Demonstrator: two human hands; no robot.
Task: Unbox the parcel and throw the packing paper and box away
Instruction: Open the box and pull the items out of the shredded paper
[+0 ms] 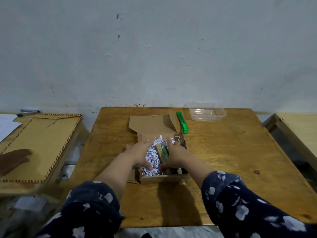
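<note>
An open cardboard box [164, 178] sits mid-table with its lid flap [149, 123] folded back toward the wall. Inside lies shredded white packing paper [152, 158] with wooden and green blocks [163, 152] half buried in it. Both hands are inside the box. My left hand [139, 154] cups the left side of the shredded paper, fingers curled into it. My right hand [175, 154] presses against the right side of the pile and the blocks. The box's bottom is hidden by paper and hands.
A green utility knife [182, 122] lies beyond the box, to the right of its lid flap. A clear plastic container [207, 111] stands at the table's far right. The wooden table [231, 152] meets the wall. Another person's hand [14, 158] rests on a tan board [42, 143] at left.
</note>
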